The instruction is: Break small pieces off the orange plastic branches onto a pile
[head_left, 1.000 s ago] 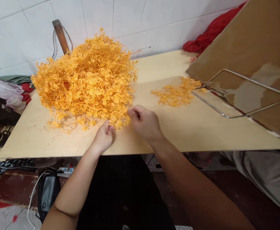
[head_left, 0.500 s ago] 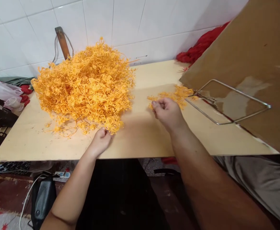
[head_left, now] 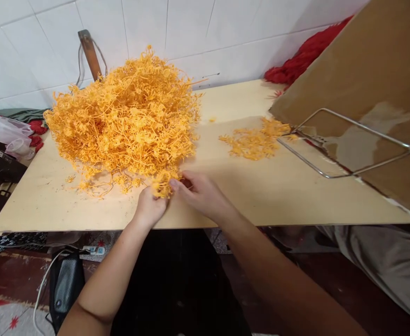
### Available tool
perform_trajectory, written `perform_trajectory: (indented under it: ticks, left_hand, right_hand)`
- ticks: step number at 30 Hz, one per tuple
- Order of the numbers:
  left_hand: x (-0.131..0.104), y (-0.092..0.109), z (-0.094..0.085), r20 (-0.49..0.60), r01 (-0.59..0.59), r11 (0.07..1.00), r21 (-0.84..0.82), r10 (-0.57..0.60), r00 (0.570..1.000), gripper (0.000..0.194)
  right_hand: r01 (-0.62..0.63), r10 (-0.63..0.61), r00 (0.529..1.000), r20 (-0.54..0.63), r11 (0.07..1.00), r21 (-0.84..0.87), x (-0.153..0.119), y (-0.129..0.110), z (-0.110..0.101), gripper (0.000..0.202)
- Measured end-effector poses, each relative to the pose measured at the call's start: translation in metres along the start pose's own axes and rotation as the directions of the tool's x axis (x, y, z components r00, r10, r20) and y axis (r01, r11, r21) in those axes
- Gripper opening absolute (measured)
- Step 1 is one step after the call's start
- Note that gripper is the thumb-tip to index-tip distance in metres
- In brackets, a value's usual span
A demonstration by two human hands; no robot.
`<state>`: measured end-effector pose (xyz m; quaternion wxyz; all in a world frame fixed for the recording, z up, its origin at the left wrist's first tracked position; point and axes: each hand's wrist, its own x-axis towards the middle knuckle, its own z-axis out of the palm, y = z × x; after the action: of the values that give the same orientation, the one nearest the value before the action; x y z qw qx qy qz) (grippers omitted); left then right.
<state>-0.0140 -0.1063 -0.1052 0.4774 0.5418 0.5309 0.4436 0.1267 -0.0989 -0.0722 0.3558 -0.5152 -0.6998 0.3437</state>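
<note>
My left hand is closed around a small bunch of orange plastic flower sprigs near the table's front edge. Beside it, my right hand has its thumb and fingers curled at the right side of that bunch, pinching it; some fingertips are hidden. A large tangled heap of the same orange flowers rises just behind my left hand. To the right, a flat, loose group of orange sprigs lies on the table.
A bent metal wire frame juts out beside a leaning brown board on the right. Red material lies behind the board. A wooden piece stands against the tiled wall, and a dark cylinder is at the left.
My right hand has moved left from the loose sprigs on the right to the bunch in my left hand. The left hand has stayed nearly in place.
</note>
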Motion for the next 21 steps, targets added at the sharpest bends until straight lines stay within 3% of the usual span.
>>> perform_trajectory:
  ticks: [4,9,11,13,17,18,21]
  left_hand:
    - [-0.003,0.002,-0.005,0.081,-0.158,0.978,0.138,0.148,0.986,0.012]
    - [-0.004,0.009,-0.006,0.177,-0.138,0.96,0.243,0.096,0.98,0.017]
    - [-0.004,0.013,-0.006,0.205,-0.132,0.936,0.325,0.066,0.977,0.019]
    - [-0.005,0.015,-0.008,0.214,-0.144,0.928,0.345,0.072,0.974,0.019]
    - [-0.006,0.011,-0.015,0.199,-0.134,0.971,0.198,0.094,0.975,0.016]
    - [-0.006,0.009,-0.016,0.191,-0.124,0.974,0.192,0.086,0.978,0.016]
    - [-0.006,0.007,-0.012,0.15,-0.115,0.939,0.323,0.07,0.986,0.017]
  right_hand:
    - [0.07,-0.07,0.997,-0.035,0.998,-0.003,0.004,0.003,0.008,0.031]
    - [-0.043,0.043,0.96,-0.277,0.999,0.005,0.01,0.025,-0.014,0.036]
    - [-0.09,0.086,0.946,-0.313,0.996,0.001,0.014,0.032,-0.023,0.035]
    - [-0.155,0.167,0.897,-0.41,0.986,0.062,0.019,0.04,-0.034,0.032]
    - [-0.281,0.359,0.646,-0.674,0.933,0.227,0.026,0.061,-0.07,0.03]
    - [-0.295,0.364,0.631,-0.685,0.929,0.221,0.028,0.068,-0.079,0.029]
    - [-0.318,0.343,0.678,-0.65,0.934,0.161,0.036,0.088,-0.096,0.022]
